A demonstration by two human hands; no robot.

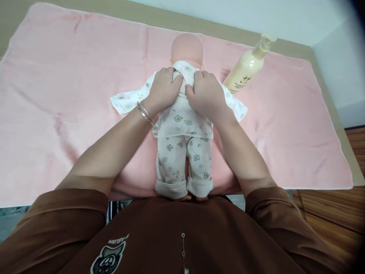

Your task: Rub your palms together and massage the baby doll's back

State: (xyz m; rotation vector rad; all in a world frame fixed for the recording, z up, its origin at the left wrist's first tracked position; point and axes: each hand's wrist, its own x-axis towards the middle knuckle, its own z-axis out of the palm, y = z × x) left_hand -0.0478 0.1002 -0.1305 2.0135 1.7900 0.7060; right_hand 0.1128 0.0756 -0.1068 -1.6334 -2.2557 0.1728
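A bald baby doll (pixel 186 49) lies stretched out in front of me, its feet towards my body and no facial features showing. It wears a white printed shirt (pixel 185 118) and matching trousers (pixel 172 160) with turned-up cuffs. My left hand (pixel 164 89) is closed over the shirt at the doll's upper left side, fingers curled and thumb inward. On the other side my right hand (pixel 207 93) grips the shirt in the same way. Between the thumbs the cloth is creased. Both sleeves spread outward, and my hands hide the shoulders.
A pale yellow pump bottle (pixel 245 70) is at the back right, close to the doll's right-hand sleeve. A pink blanket (pixel 85 87) covers most of the wooden table (pixel 302 51). A white wall (pixel 285 17) rises behind.
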